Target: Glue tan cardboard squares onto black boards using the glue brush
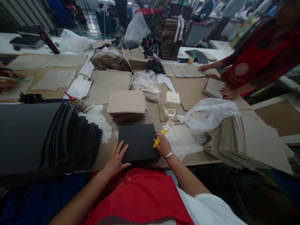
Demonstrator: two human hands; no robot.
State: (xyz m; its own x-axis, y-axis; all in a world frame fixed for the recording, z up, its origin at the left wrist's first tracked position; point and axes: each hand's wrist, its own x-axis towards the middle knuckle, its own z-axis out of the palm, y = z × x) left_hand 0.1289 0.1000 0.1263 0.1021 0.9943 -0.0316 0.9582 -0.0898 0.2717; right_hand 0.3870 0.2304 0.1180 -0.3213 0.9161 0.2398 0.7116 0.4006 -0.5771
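A stack of black sheets (139, 142) lies before me at the table's front edge. My left hand (116, 157) rests on its left side with the fingers spread. At the right edge, my right hand (163, 145) is closed around a yellow-handled paintbrush (160, 139), its pale bristles pointing up and away, and also touches the stack's edge. Just behind stands a pile of brown cardboard pieces (126, 103). A cut-open whitish plastic jug (172, 101) is beyond the brush.
Large black sheets (28, 134) are piled at left. Grey-brown boards (260, 137) and a clear plastic bag (211, 112) lie at right. Across the table, a person in a red apron (253, 62) handles boards. Another person's hand (10, 74) shows at far left.
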